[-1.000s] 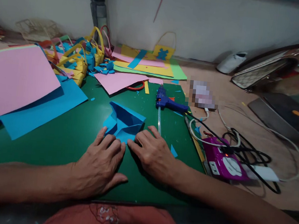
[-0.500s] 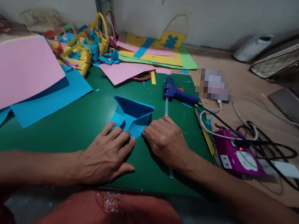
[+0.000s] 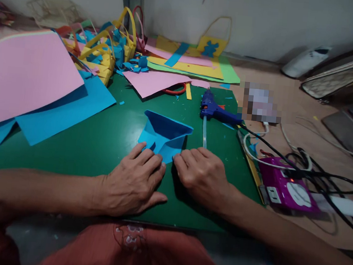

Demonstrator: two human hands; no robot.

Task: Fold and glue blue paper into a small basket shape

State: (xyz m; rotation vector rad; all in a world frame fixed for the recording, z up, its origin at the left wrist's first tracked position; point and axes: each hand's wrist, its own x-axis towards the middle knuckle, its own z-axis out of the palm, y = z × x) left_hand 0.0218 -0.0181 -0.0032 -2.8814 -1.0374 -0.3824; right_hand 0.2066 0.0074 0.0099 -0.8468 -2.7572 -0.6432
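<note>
On the green worktop (image 3: 83,157), the left hand (image 3: 137,179), fingers loosely spread, and right hand (image 3: 203,171), curled, grip unclear, are resting at the folded blue paper's (image 3: 163,135) near edge, where uneven pressure could skew creases.

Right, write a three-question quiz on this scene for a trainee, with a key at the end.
1. True or false: the blue glue gun lies to the right of the folded blue paper in the head view.

2. Multiple choice: what colour is the body of the socket box?
A) yellow
B) green
C) purple

3. Short answer: which is nearer the clear glue stick, the left hand or the right hand?

Key:
1. True.
2. C.
3. The right hand; the visible length of the stick runs down to it.
</note>
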